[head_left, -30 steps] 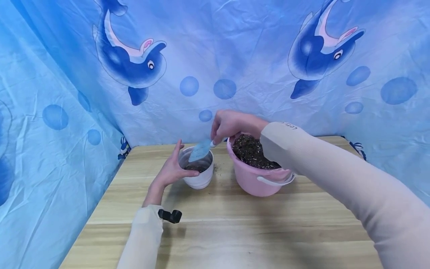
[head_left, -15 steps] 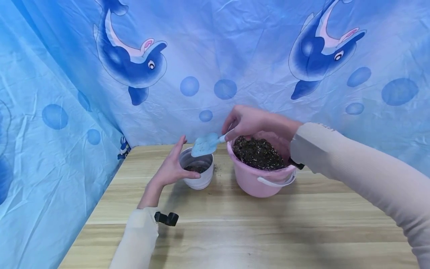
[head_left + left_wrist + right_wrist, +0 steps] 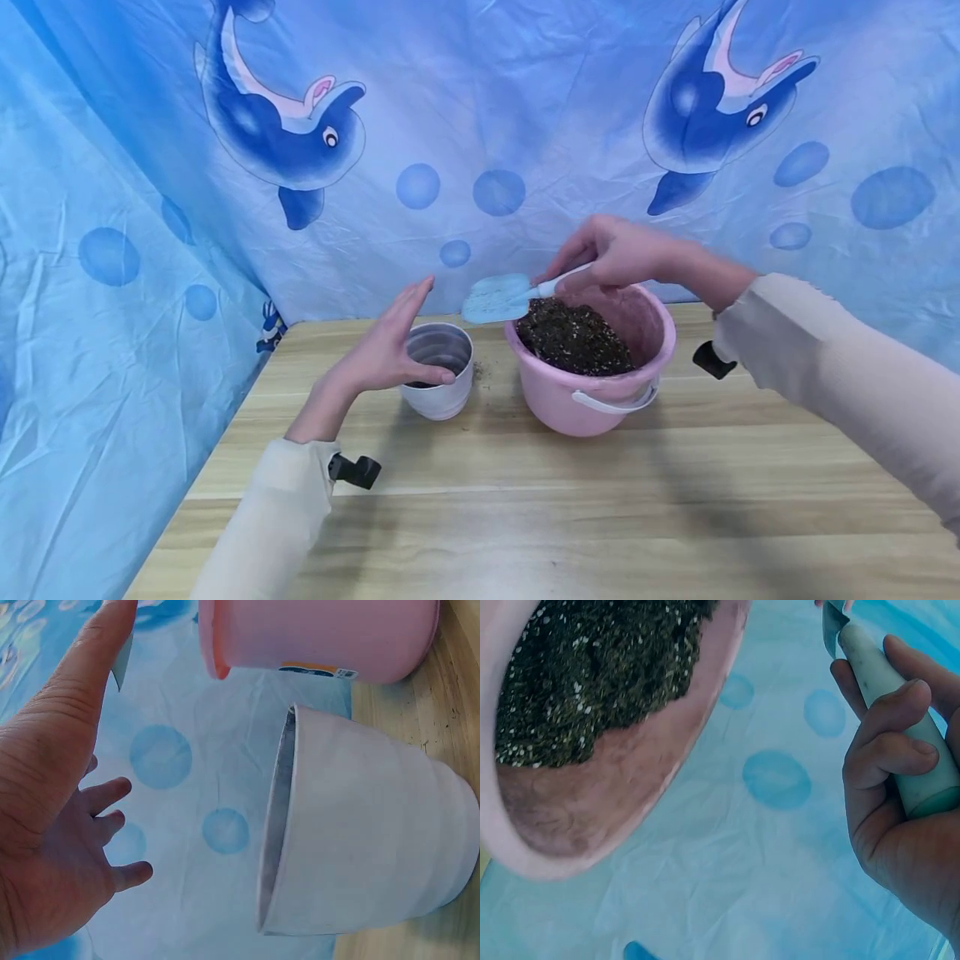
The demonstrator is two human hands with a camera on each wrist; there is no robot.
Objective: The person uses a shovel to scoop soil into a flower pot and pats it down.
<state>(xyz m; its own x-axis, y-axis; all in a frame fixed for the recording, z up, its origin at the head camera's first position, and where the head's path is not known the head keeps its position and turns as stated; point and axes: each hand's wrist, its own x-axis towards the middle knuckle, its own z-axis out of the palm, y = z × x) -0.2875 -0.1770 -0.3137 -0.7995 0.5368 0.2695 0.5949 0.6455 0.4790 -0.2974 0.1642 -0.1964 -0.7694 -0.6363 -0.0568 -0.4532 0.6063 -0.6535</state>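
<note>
My right hand [image 3: 622, 254] grips the pale handle of a light blue garden trowel [image 3: 495, 298]. Its blade hangs in the air between the two containers, above the left rim of a pink bucket [image 3: 570, 408]. Dark potting soil [image 3: 573, 337] with white specks fills much of that bucket, as the right wrist view also shows. On the left stands a white flower pot [image 3: 441, 402] with some soil at its bottom. Beside and above it is my left hand [image 3: 375, 354], thumb and fingers spread. In the left wrist view this hand is apart from the pot [image 3: 367, 832].
A wood-grain table [image 3: 480, 517] bears both containers. Crumbs of soil [image 3: 480, 375] lie between them. Behind hangs a blue curtain [image 3: 570, 125] with dolphins. The bucket's white handle [image 3: 615, 404] hangs down at the front.
My right hand has moved right with the trowel, from inside the pot to over the bucket's rim. My left hand has come off the pot and lifted slightly.
</note>
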